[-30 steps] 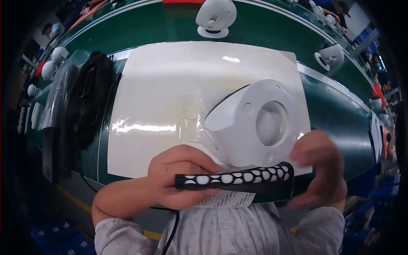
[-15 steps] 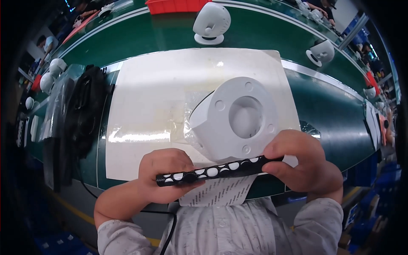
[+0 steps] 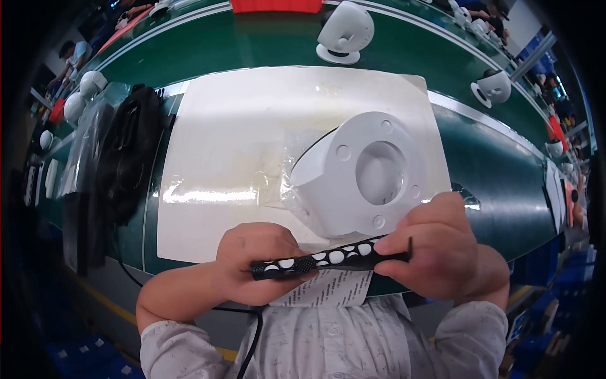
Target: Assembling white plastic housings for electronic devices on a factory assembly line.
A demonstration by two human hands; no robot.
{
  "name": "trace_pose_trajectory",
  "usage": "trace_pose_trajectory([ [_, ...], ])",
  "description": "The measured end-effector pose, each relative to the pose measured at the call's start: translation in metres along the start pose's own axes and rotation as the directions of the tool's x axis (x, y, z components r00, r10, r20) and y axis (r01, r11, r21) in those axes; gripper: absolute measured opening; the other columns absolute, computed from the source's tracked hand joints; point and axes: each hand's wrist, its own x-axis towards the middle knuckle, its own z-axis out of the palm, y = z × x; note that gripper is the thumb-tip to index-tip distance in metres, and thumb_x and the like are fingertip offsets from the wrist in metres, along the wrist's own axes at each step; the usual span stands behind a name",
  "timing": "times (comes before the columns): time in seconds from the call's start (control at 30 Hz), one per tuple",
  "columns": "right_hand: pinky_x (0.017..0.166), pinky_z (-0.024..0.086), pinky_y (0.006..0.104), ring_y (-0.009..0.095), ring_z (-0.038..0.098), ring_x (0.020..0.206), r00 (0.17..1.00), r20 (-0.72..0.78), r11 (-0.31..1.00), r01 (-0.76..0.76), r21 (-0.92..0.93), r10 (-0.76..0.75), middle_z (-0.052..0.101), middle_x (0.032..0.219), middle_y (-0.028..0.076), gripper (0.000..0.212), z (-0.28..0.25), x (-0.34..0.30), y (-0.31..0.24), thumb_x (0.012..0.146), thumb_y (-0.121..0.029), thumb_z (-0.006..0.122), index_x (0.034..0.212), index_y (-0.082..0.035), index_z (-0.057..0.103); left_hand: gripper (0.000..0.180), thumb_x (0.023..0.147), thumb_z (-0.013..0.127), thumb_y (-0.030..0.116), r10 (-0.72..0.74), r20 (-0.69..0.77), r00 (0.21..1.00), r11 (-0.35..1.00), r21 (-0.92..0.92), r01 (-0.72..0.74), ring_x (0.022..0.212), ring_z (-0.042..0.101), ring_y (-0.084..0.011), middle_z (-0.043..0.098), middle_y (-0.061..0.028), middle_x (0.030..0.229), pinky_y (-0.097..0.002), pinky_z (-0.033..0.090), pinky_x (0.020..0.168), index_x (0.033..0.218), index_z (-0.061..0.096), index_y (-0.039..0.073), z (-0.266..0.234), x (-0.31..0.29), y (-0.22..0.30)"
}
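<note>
A black tool handle with white oval dots (image 3: pixel 328 259) runs level in front of my chest. My left hand (image 3: pixel 252 262) grips its left end, and my right hand (image 3: pixel 435 249) grips its right end, where a thin black tip pokes out past the fingers. Just behind the handle lies a white round device housing (image 3: pixel 363 174) with a circular recess and several screw holes, resting on clear plastic film (image 3: pixel 284 170) over a white mat (image 3: pixel 252 126). A printed paper slip (image 3: pixel 331 290) shows below the handle. A thin black cable runs from the housing.
The mat lies on a green workbench (image 3: pixel 492 164). A black bag (image 3: pixel 129 158) and plastic-wrapped items sit at the left. More white housings stand at the back (image 3: pixel 344 31) and right (image 3: pixel 492 88). A red tray (image 3: pixel 278 5) is at the far edge. Other people work far off.
The handle has tilted slightly, its right end higher, and my hands have shifted closer to my body. The view has dropped so the housing sits higher in the picture.
</note>
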Motion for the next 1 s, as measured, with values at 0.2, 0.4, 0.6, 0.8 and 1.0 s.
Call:
trace_pose_trajectory([
  [0.2, 0.058, 0.037, 0.0268, 0.018, 0.05, 0.072, 1.0, 0.009, 0.986, -0.027, 0.162, 0.025, 0.056, 0.089, 0.006, 0.029, 0.005, -0.004, 0.001, 0.055, 0.004, 0.071, 0.074, -0.015, 0.058, 0.01, 0.062, 0.066, -0.002, -0.015, -0.019, 1.0, 0.999, 0.042, 0.016, 0.048, 0.05, -0.0182, 0.052, -0.007, 0.058, -0.0267, 0.036, 0.043, 0.069, 0.059, 0.0, 0.0, -0.001, -0.007],
  [0.4, 0.057, 0.042, 0.0278, 0.022, 0.053, 0.072, 0.984, 0.129, 0.902, -0.167, 0.399, 0.125, 0.051, 0.1, 0.01, 0.053, 0.011, 0.005, 0.022, 0.065, 0.001, 0.066, 0.109, -0.02, 0.047, 0.01, 0.062, 0.066, -0.001, -0.059, 0.006, 0.998, 0.998, -0.001, 0.059, 0.047, 0.049, -0.0178, 0.05, -0.0058, 0.056, -0.0271, 0.035, 0.042, 0.07, 0.059, 0.001, 0.003, 0.011, -0.012],
  [0.6, 0.045, 0.04, 0.0256, 0.019, 0.053, 0.061, 0.96, 0.277, 0.659, -0.185, 0.729, -0.037, 0.057, 0.083, 0.012, 0.022, 0.005, 0.016, 0.041, 0.075, -0.015, 0.06, 0.094, -0.003, 0.057, 0.012, 0.061, 0.065, 0.0, -0.116, -0.021, 0.993, 0.989, 0.092, 0.117, 0.05, 0.05, -0.0178, 0.051, -0.0059, 0.058, -0.0269, 0.037, 0.044, 0.073, 0.061, 0.002, 0.003, 0.021, -0.021],
  [0.8, 0.065, 0.039, 0.0187, 0.012, 0.043, 0.076, 0.931, -0.252, 0.826, -0.085, 0.558, 0.266, 0.039, 0.112, 0.009, 0.077, 0.005, 0.036, 0.104, 0.07, 0.011, 0.051, 0.133, -0.01, 0.012, 0.016, 0.062, 0.065, 0.006, 0.215, -0.09, 0.972, 0.946, 0.266, -0.185, 0.067, 0.058, -0.0199, 0.054, -0.016, 0.101, -0.0225, 0.041, 0.045, 0.078, 0.06, 0.003, 0.009, 0.027, -0.033],
  [1.0, 0.066, 0.039, 0.0178, 0.011, 0.043, 0.074, 0.91, -0.055, 0.732, -0.293, 0.615, 0.41, 0.041, 0.11, 0.009, 0.07, 0.006, 0.045, 0.116, 0.069, 0.01, 0.05, 0.131, -0.006, 0.021, 0.016, 0.064, 0.063, 0.005, 0.192, -0.101, 0.976, 0.971, 0.166, -0.174, 0.075, 0.06, -0.0219, 0.045, -0.0204, 0.12, -0.0253, 0.047, 0.056, 0.08, 0.06, 0.002, 0.012, 0.02, -0.051],
])
